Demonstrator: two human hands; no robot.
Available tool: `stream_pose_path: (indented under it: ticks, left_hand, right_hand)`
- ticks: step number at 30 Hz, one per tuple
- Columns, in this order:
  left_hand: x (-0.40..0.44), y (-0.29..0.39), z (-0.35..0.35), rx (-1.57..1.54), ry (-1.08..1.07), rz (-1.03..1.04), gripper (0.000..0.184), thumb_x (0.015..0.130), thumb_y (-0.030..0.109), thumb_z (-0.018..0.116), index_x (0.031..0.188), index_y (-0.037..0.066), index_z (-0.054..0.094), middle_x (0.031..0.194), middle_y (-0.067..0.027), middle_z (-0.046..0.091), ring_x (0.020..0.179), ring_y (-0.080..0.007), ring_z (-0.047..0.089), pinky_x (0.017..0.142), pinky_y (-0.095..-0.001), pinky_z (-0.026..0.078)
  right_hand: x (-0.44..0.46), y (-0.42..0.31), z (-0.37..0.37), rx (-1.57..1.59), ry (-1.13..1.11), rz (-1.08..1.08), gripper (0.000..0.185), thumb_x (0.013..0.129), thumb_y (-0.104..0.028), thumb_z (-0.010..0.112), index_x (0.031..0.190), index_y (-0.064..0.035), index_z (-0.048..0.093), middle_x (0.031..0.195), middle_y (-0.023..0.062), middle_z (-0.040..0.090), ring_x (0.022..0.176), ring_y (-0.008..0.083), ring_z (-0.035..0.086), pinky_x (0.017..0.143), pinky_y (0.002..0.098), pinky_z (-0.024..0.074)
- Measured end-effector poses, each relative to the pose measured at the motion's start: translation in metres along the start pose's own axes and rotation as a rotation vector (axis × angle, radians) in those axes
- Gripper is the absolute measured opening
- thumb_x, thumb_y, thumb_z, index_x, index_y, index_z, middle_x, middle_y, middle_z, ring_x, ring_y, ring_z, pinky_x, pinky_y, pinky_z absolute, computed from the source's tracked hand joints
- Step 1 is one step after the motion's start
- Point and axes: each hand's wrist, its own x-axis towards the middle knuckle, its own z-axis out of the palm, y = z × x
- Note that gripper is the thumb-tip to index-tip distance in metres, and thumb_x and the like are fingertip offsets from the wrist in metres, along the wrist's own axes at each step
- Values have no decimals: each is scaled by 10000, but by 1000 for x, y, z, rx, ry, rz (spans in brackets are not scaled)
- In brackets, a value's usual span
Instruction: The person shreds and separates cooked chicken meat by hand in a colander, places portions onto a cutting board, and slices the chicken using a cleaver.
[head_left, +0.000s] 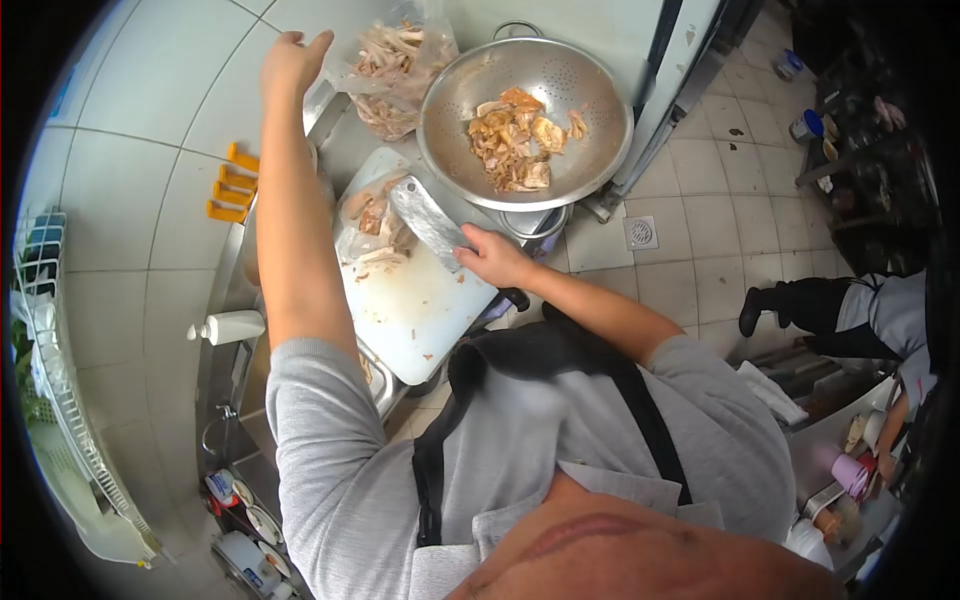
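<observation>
My right hand point(492, 257) is wrapped round the near end of a cleaver point(425, 218), whose broad blade lies over the white cutting board point(410, 325). Beside the blade, a clear plastic bag point(372, 222) with pieces of meat rests on the board. My left hand point(294, 66) is raised at the far left near the tiled wall, fingers partly spread and nothing visible in them. To its right stands a larger plastic bag point(392, 70) full of pale meat pieces. A big metal colander point(598, 160) holds chopped, browned meat point(515, 140).
Orange hooks point(232, 185) and a white bottle point(232, 328) are by the left wall. A wire rack point(85, 430) hangs further left. A floor drain point(640, 233) lies to the right. Another person point(885, 315) works at a counter on the far right.
</observation>
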Motion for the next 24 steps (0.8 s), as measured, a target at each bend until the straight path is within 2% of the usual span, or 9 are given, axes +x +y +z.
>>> stream_pose_path:
  ticks: [1,3,7,9,13,17,19,21,24]
  left_hand:
    - [-13,0,-10,4,1,-4,618,873,444,749,1269,-25,678,1151,-103,752,948,-177,703,820,-355,566]
    - [-63,12,-39,-399,-410,79,408,948,350,705,1166,6,720,986,-49,727,852,-131,644,805,-294,518]
    - [-183,71,-128,-513,-874,230,214,954,207,688,1021,6,719,884,-16,712,792,-75,606,706,-263,501]
    - [-225,96,-168,-404,-739,596,168,856,181,757,861,25,696,723,-56,645,641,-176,623,588,-317,483]
    - [-263,123,-243,-455,-523,997,263,795,187,812,735,67,586,679,-59,604,543,-208,553,511,-349,386]
    - [-296,143,-268,-409,-145,803,404,704,177,905,744,76,516,679,-31,564,530,-203,472,511,-317,329]
    - [-296,140,-276,-303,-230,775,430,643,125,926,780,81,521,738,-36,569,542,-200,467,511,-328,330]
    - [-302,135,-280,-226,-297,739,483,570,67,934,827,88,525,790,-45,571,558,-200,468,511,-341,327]
    - [-321,145,-281,-207,-107,632,553,538,62,874,949,78,504,794,-67,560,548,-192,454,503,-353,303]
  right_hand:
    - [1,1,2,18,-3,-3,313,971,-300,640,981,-23,493,737,228,605,691,413,611,646,495,456]
    - [0,-4,1,25,2,-15,312,970,-298,641,981,-23,494,739,229,605,682,409,605,644,494,455]
    - [-1,-7,-1,10,-10,20,314,962,-296,649,990,-21,499,761,234,610,685,408,598,650,486,461]
    - [1,-5,2,19,9,10,318,959,-299,650,994,-20,502,773,236,614,702,412,606,658,482,467]
    - [0,0,4,-3,17,-18,323,951,-306,657,1005,-23,513,804,237,626,748,420,623,682,472,484]
    - [2,7,8,34,57,-65,284,950,-278,663,978,-29,530,800,225,621,719,375,610,673,449,484]
    - [0,-10,1,57,-64,155,286,951,-274,670,966,-26,528,754,206,605,651,297,585,646,439,482]
    - [1,-7,4,92,-17,82,295,948,-276,675,973,-24,525,742,199,599,629,284,561,638,439,479]
    - [2,9,7,56,-9,42,291,947,-267,676,991,-21,529,759,207,606,645,292,567,650,430,484]
